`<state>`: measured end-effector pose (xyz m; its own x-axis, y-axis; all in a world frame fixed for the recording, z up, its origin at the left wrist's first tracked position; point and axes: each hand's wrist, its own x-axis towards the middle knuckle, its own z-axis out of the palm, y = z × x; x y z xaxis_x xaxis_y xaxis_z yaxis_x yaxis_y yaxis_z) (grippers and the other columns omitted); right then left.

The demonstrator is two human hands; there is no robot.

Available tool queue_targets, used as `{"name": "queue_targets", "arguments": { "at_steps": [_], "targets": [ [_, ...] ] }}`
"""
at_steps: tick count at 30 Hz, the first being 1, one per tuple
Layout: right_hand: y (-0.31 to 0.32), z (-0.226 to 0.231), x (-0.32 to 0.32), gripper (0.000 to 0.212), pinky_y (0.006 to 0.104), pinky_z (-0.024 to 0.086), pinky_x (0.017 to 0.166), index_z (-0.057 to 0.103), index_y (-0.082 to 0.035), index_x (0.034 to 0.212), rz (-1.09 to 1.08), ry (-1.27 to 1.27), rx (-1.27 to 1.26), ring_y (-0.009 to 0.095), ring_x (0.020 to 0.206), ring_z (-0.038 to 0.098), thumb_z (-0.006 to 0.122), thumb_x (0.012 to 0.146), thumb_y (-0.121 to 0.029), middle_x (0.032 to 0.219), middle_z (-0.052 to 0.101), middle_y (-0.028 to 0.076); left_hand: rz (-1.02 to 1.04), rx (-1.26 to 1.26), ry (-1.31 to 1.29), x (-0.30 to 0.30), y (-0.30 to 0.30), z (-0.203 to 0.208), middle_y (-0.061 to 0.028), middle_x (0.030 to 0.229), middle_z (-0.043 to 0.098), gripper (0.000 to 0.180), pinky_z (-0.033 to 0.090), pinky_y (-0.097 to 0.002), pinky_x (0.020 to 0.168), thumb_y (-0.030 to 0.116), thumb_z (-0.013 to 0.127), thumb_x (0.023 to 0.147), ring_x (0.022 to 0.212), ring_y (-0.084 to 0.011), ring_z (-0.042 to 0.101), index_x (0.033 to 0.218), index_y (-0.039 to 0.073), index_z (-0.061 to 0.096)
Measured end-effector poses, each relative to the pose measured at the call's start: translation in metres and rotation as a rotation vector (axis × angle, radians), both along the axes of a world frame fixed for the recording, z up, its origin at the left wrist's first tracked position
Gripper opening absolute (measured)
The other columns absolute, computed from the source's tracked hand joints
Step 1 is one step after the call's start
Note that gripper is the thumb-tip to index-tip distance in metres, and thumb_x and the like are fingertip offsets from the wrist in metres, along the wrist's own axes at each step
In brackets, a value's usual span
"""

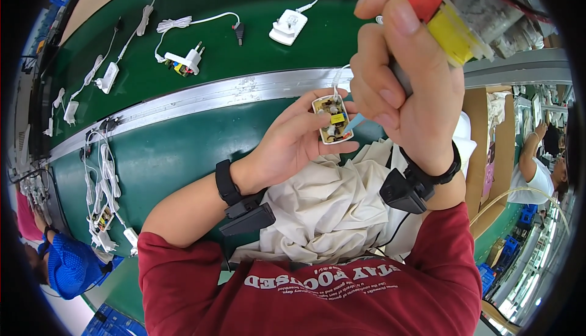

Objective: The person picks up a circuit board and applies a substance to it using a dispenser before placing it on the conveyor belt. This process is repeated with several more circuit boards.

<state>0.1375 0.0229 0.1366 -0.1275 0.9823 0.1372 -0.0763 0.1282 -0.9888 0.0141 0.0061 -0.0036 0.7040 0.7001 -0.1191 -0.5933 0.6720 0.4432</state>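
My left hand (pixel 285 139) holds an opened white power adapter (pixel 334 131) in front of me, fingers around its casing and thumb on its edge. The circuit board inside faces up, with a yellow component at its middle; a white cord leads from the far end. My right hand (pixel 421 82), raised close to the camera, is closed around a bulky red, yellow and grey tool (pixel 455 33), cut off by the picture's edge. Below that hand, a light-blue pointed tip (pixel 358 118) reaches the adapter's right side. Whether this tip belongs to the tool is hidden by my fingers.
Beyond a metal rail (pixel 213 99), white corded adapters (pixel 288 26) lie on a green surface, one with its board exposed (pixel 183 62). Bundled white cords (pixel 101 180) lie at left. Cream cloth (pixel 329 208) covers my lap. A cardboard box (pixel 482 113) stands right; other people sit at both sides.
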Motion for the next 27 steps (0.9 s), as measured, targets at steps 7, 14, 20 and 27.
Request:
{"name": "queue_targets", "arguments": {
  "at_steps": [7,14,20,27],
  "targets": [
    [0.0,-0.011,0.0,0.023,0.0218,0.022,0.033,0.045,-0.007,0.096,0.007,0.047,-0.044,0.006,0.033,0.026,0.044,0.099,-0.03,0.048,0.034,-0.001,-0.065,-0.085,-0.286,-0.001,-0.002,-0.001,-0.0134,0.132,0.047,0.04,0.039,-0.0474,0.108,0.017,0.038,0.098,0.121,-0.0237,0.051,0.135,0.002,0.035],
    [0.007,-0.03,0.005,0.024,0.0218,0.022,0.034,0.046,-0.006,0.097,0.049,0.103,0.013,0.006,0.034,0.026,0.045,0.099,-0.03,0.049,0.034,-0.001,-0.096,-0.114,-0.281,0.001,0.005,-0.012,-0.0134,0.133,0.047,0.04,0.039,-0.047,0.108,0.018,0.038,0.098,0.123,-0.0249,0.05,0.134,0.001,0.035],
    [0.012,-0.005,0.016,0.028,0.0212,0.022,0.035,0.047,-0.002,0.104,0.03,0.06,0.041,0.005,0.036,0.028,0.046,0.098,-0.03,0.05,0.034,-0.002,-0.107,-0.117,-0.217,0.014,0.011,0.015,-0.013,0.132,0.047,0.041,0.039,-0.0454,0.107,0.02,0.039,0.098,0.123,-0.0254,0.049,0.134,0.002,0.035],
    [0.008,0.034,0.032,0.028,0.0203,0.024,0.036,0.047,-0.002,0.106,0.077,0.077,0.023,0.004,0.037,0.03,0.048,0.098,-0.029,0.052,0.037,-0.002,0.292,1.011,0.274,0.085,0.121,0.069,-0.0098,0.133,0.046,0.04,0.043,-0.0386,0.1,0.02,0.051,0.094,0.121,-0.0239,0.05,0.131,0.006,0.044]
  ]
}}
